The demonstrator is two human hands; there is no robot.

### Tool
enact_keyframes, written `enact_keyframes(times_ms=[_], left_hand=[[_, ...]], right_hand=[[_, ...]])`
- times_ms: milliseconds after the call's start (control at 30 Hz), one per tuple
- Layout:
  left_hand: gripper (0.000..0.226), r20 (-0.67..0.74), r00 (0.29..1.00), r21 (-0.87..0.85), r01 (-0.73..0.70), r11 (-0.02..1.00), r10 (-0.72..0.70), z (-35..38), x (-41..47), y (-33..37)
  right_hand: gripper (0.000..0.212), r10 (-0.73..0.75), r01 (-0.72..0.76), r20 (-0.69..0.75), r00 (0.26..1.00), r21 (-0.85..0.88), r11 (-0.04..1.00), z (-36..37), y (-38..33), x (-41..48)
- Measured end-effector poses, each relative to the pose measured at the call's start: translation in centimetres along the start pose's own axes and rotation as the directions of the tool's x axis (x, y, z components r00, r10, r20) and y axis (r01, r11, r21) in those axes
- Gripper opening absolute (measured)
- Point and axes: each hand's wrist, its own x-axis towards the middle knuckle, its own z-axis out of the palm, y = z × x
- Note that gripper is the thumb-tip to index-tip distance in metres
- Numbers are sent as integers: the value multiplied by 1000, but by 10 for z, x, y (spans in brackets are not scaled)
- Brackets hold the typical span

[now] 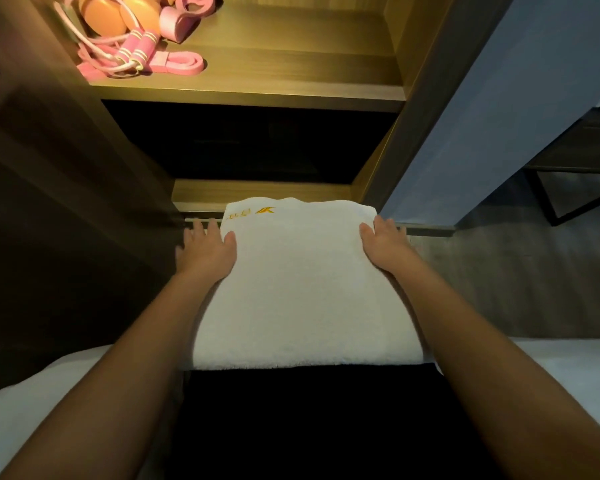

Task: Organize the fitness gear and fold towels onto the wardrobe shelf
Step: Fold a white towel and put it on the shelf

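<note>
Forearms, two, bare, reaching forward from the bottom corners. Between them is a black surface (309, 417), too dark to identify.

Wardrobe (426, 64): wood-toned and open, ahead of and above both hands.

Bed (551, 368): white sheet, nearer the camera than the hands, showing outside each forearm.

Floor (499, 271): grey, to the right of the right hand.

Towel (302, 289): white, folded into a thick rectangle and held level between the two hands. Its far edge shows against the front of the lower shelf (257, 192); its near edge sits over the black surface. A yellow stitched mark (257, 213) sits at the far left corner, just beyond the left hand.

Shelf (291, 64): lit, well above and beyond the hands.

Fitness gear, on the shelf's left end, above the left hand:
- Jump rope (141, 46): pink, with striped handles.
- Band (184, 64): flat, pink, touching the rope.
- Rounded pieces (104, 19): orange, behind the rope.
- Foam-covered piece (177, 24): pink, to their right.

Left hand (207, 247): against the towel's left edge near the far corner. The thumb lies on top of the cloth, and the fingers are straight, spread and slightly blurred.

Right hand (383, 242): against the towel's right edge near the far corner. The thumb lies on top of the cloth, and the fingers are straight and close together.
</note>
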Motion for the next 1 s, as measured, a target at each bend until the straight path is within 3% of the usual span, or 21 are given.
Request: enact_keyframes(times_ms=[67,133,167,233,433,533,567,633,733,867,933,1000], left_hand=[[60,-154,959,37,-235,971,238,-4,-24,16],[60,-78,863,72,-494,866,499,5,-60,34],[60,8,827,99,-561,822,563,12,-76,37],[60,118,813,155,-582,798,570,19,-94,32],[64,162,858,77,-503,861,487,10,-100,-13],[70,187,882,39,-448,893,434,-1,-108,-23],[73,159,869,25,-477,878,468,-5,-111,-22],[85,132,777,26,-623,782,615,-11,-125,-11],[88,291,620,156,-782,603,729,-9,-150,11],[89,335,614,335,-787,518,715,-2,-159,19],[88,263,616,353,-778,520,743,2,-161,19],[81,119,567,378,-785,491,815,5,-166,19]], right_hand=[[61,-184,175,-70,980,-113,978,3,-9,-29],[60,-393,379,-14,919,-233,895,17,-16,-60],[61,-440,431,37,897,-289,855,23,-15,-71],[62,-442,448,98,892,-336,829,24,-4,-81],[73,-344,360,120,931,-157,920,12,50,-95],[76,-289,314,148,946,-184,931,-2,61,-107],[74,-317,342,142,938,-213,915,-6,59,-113],[73,-470,488,133,873,-251,836,-7,47,-130],[80,-643,684,236,728,-311,660,4,24,-158],[84,-666,709,286,689,-458,536,16,21,-163],[86,-659,689,269,702,-488,536,15,24,-161],[86,-655,672,240,716,-491,554,17,25,-163]])
